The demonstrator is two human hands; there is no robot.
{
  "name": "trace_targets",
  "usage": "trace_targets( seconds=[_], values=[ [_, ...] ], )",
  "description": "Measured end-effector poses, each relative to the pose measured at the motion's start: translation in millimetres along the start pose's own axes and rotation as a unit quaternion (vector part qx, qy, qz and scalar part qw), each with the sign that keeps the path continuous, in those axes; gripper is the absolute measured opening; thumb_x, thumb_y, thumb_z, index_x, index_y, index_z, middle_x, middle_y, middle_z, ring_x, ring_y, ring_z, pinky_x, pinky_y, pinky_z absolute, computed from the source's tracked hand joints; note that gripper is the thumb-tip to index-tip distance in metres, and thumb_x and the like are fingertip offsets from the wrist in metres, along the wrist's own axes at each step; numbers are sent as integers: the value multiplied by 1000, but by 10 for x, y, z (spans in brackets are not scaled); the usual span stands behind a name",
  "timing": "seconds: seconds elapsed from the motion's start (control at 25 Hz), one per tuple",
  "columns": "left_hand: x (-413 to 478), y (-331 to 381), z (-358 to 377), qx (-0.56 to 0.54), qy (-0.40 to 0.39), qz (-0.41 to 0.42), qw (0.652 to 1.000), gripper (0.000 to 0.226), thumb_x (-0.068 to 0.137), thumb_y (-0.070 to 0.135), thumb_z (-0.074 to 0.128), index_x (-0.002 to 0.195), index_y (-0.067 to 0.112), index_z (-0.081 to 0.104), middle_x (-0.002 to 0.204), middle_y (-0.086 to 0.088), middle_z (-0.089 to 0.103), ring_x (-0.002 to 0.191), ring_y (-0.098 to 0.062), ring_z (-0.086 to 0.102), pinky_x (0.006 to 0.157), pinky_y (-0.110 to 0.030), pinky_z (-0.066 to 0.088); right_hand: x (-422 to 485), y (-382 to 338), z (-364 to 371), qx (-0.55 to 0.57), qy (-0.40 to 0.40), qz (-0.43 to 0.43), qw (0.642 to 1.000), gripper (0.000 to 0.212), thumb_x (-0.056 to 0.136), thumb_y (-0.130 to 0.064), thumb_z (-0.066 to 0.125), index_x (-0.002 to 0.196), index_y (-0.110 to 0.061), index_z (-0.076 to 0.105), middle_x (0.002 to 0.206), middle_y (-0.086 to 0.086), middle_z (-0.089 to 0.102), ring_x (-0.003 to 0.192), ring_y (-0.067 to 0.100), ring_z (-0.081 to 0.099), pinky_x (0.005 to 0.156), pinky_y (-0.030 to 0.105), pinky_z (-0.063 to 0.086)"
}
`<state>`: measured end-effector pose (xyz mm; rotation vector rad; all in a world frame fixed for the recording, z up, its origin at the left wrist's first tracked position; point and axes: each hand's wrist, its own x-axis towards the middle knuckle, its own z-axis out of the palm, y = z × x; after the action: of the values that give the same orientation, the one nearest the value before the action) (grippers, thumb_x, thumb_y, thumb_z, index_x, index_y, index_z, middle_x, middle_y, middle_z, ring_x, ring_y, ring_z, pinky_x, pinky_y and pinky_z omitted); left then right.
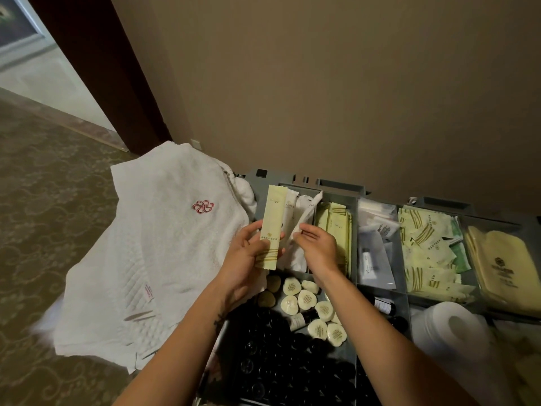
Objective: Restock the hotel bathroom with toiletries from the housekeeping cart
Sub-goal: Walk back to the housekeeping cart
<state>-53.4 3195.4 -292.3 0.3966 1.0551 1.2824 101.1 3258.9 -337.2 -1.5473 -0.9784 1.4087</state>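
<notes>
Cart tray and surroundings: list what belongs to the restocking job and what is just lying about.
Job: left hand holding pale yellow sachet; right hand pinching white packet; round wrapped soaps; dark-capped bottles; grey cart tray.
Lying about: white embroidered towel; patterned carpet; beige wall.

You see the long sachet [270, 227] in smooth, matt, paper-like wrap. The white packet [303, 212] is thin crinkled film, the towel [164, 244] rough ribbed cloth, the tray [339, 187] matt grey plastic, and the bottle caps [263, 347] glossy black.
</notes>
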Motion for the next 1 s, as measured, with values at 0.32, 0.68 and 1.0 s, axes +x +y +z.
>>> trace_targets(
  seconds=[0.32,0.68,1.0],
  values=[
    [26,-82,56,42,-3,-7,999,43,95,-15,46,133,3,50,111,-19,75,103,-34,72,97,-54,55,-152,3,-102,152,-4,53,987,29,88,14,62,104,-11,58,102,12,74,92,23,72,70,26,56],
    [-17,-78,-23,84,-63,-26,994,43,94,-13,48,131,9,52,116,-24,72,82,-36,72,82,-46,61,-508,-159,-225,296,-45,93,950,51,84,7,34,121,-13,63,96,12,56,96,36,55,98,63,49],
    [-57,-181,173,167,-118,-42,978,37,93,-1,53,120,22,64,108,-8,78,81,-24,72,56,-35,57,-835,-41,-475,213,132,57,966,38,99,-53,53,116,-22,68,92,3,67,69,16,66,61,30,55]
  ],
)
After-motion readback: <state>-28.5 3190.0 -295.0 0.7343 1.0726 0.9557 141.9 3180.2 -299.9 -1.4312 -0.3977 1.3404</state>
